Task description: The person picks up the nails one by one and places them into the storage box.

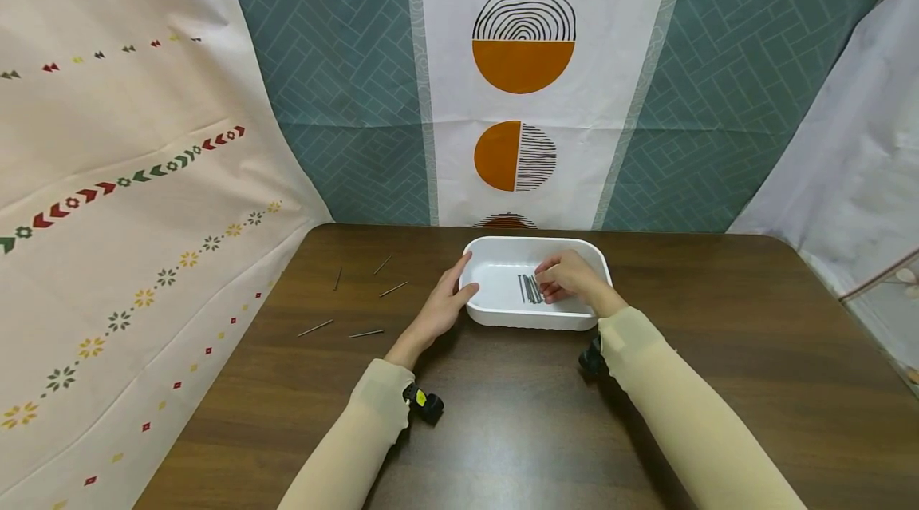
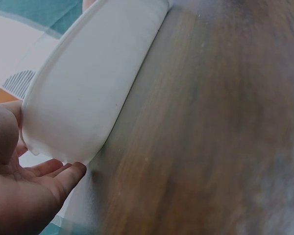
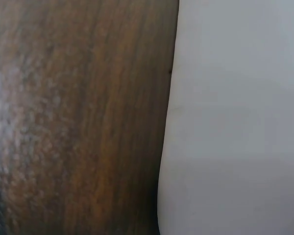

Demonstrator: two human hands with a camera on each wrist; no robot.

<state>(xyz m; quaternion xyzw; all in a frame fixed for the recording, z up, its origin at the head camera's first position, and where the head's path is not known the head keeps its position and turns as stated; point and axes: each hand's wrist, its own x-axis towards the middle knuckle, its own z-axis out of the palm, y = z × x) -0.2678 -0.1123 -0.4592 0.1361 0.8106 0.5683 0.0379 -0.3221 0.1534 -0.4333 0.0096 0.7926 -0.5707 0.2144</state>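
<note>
1. My right hand [image 1: 570,277] blocks part of the floor of the white tray [image 1: 534,319], and the fingertips are so close to the nails [image 1: 530,289] in there that I can't tell if I'm pinching one.
2. Loose nails [image 1: 393,289] on the table [image 1: 531,430]: way too tiny to see which end's the head.
3. Left wrist cam chops my left hand [image 1: 439,309] at the left edge and the tray up top. My thumb tip's behind the rim.
4. Right wrist cam: tray runs off three edges, wood grain's kinda mushy.
5. Both my sleeves [image 1: 689,406] run off the bottom of the head view.
6. The wall hanging's lowest circle [image 1: 506,220] dips behind the table edge.
</note>
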